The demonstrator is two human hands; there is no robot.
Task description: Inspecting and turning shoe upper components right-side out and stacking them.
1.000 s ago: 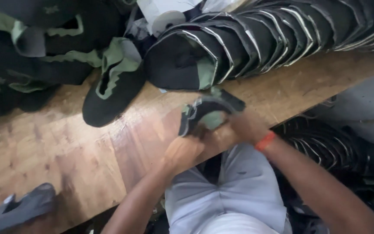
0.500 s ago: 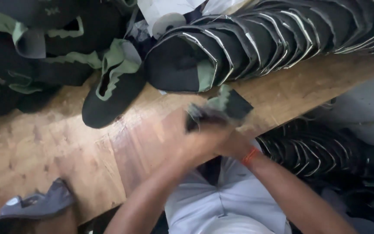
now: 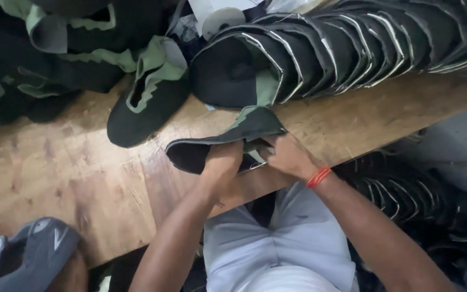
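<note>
view: head, single camera, worn above the person's own body. facing: steeply downward, close to vertical, onto the wooden worktop (image 3: 71,178), whose front edge runs slantwise from lower left to right of the frame. nearness: close; both forearms rise from the bottom edge, left hand (image 3: 224,161) and right hand (image 3: 290,157) sit just below frame centre, the pale shirt (image 3: 282,243) fills the lower middle. far reach: a row of black shoe uppers (image 3: 352,48) crosses the upper right. shared coverage: none, one view only.
</note>
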